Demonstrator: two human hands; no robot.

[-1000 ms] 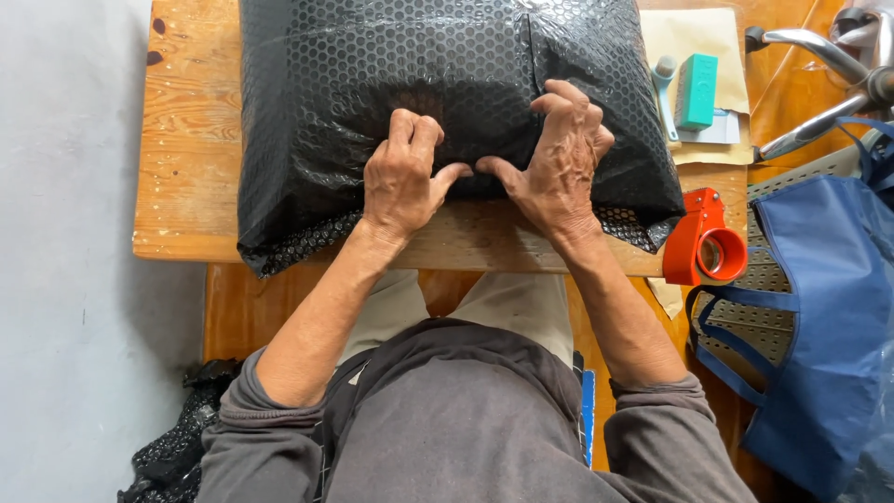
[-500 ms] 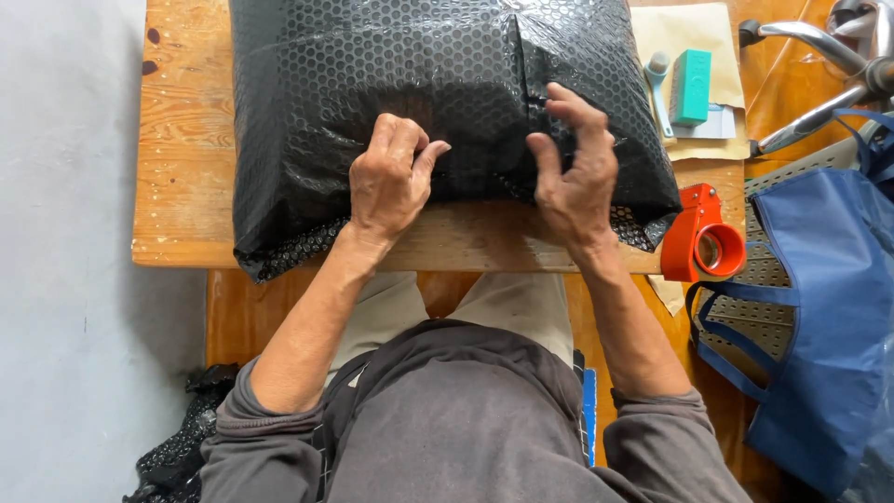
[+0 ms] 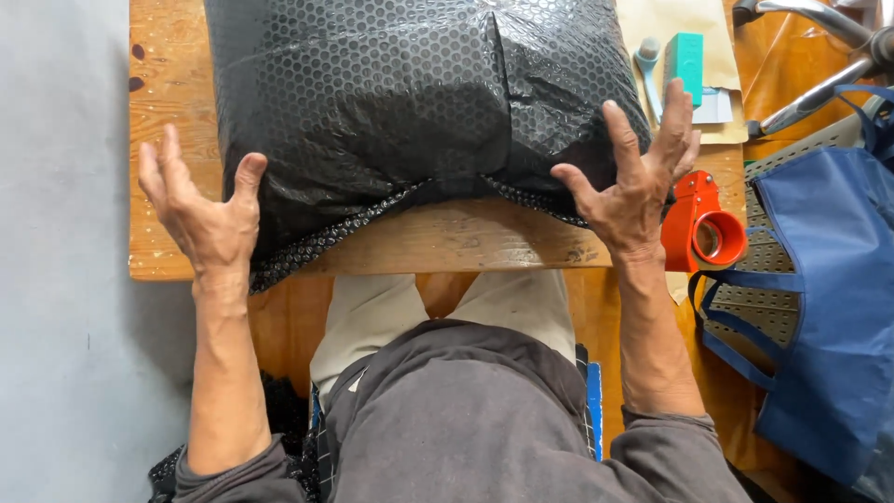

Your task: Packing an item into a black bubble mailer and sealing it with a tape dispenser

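Observation:
A bulky parcel wrapped in black bubble wrap (image 3: 391,102) lies on a small wooden table (image 3: 466,237). My left hand (image 3: 200,210) is at the parcel's near left corner, fingers spread, thumb against the wrap. At the near right corner my right hand (image 3: 638,177) is also spread wide, palm and thumb against the wrap. Neither hand is closed around anything. A seam runs down the parcel's top.
An orange tape dispenser (image 3: 700,228) sits at the table's right edge, just beside my right hand. A teal block (image 3: 686,63) and a small brush (image 3: 647,65) lie on brown paper (image 3: 666,23) behind it. A blue bag (image 3: 819,307) hangs at right. Grey floor lies left.
Both hands left the middle of the parcel's near edge and moved outward to its left and right corners, opening their fingers. The parcel's near edge lifted slightly.

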